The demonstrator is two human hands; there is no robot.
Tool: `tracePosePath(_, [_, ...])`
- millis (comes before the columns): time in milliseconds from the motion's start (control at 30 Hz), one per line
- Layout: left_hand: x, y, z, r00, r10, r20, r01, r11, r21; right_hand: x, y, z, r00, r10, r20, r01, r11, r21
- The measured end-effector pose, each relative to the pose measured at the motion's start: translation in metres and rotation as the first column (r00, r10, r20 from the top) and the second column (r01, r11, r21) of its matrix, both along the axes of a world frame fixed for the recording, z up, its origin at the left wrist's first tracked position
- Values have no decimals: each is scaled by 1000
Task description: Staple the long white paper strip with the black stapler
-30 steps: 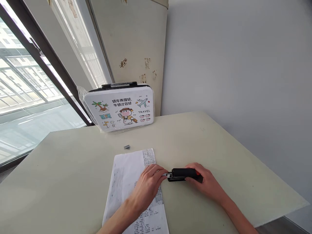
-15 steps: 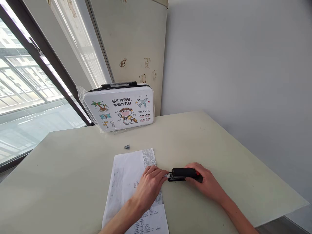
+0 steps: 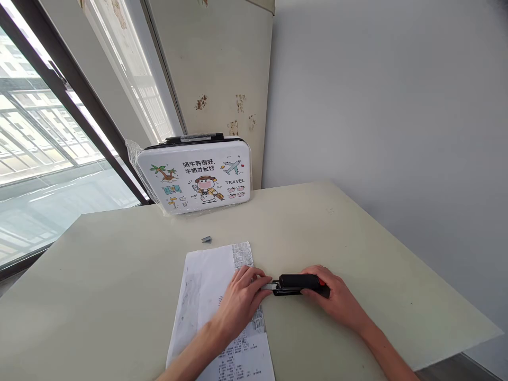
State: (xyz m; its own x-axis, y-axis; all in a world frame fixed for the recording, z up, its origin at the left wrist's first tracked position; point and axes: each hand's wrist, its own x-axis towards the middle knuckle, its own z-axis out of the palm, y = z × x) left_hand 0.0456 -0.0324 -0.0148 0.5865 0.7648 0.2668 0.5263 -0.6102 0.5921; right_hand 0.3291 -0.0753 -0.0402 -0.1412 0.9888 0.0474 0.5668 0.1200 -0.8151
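A black stapler (image 3: 299, 281) with a red detail at its rear lies sideways over the table, its front end pointing left. My right hand (image 3: 333, 293) is closed around the stapler's rear part. From the front end sticks a short metal staple tray (image 3: 269, 286), pinched between the thumb and fingers of my left hand (image 3: 243, 296). Under that hand and forearm, printed sheets of paper (image 3: 202, 286) lie flat, partly covered. Beyond the paper's top edge rests a small grey strip of staples (image 3: 207, 239).
At the back of the pale table (image 3: 111, 286) stands a white cartoon-printed case (image 3: 198, 177) in clear plastic wrap. A window (image 3: 43, 148) is on the left, and a grey wall (image 3: 377, 106) runs along the right.
My left hand has shifted slightly left, and more of the metal tray now shows out of the stapler's front. My right hand and the stapler have stayed put.
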Motion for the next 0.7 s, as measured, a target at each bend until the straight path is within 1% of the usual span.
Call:
tracePosePath(133, [-19,9,-1,999,-30,31,31,999,-43,1,-2,-2,1000,-18,-4,18,1000,-7])
tracePosePath(233, [-32,16,0,994,-103,29,105,991,-81,2,-1,-5,1000,-11,-22,10,1000,-11])
tracePosePath(333, [-34,24,1,983,-182,13,182,979,-96,3,0,-8,999,8,-37,-8,1000,-14])
tracePosePath(400, [-28,30,1,974,-227,9,227,969,-95,4,2,-8,999,24,-35,-24,1000,-11])
tracePosePath(533, [-2,43,-3,949,-316,15,316,948,-44,4,4,-8,999,53,-3,-53,998,25])
tracePosePath(633, [15,55,-7,936,-352,15,352,936,9,3,5,-7,998,63,27,-64,996,58])
tracePosePath(700, [22,61,-10,928,-372,2,372,927,45,3,5,-5,997,67,32,-69,996,61])
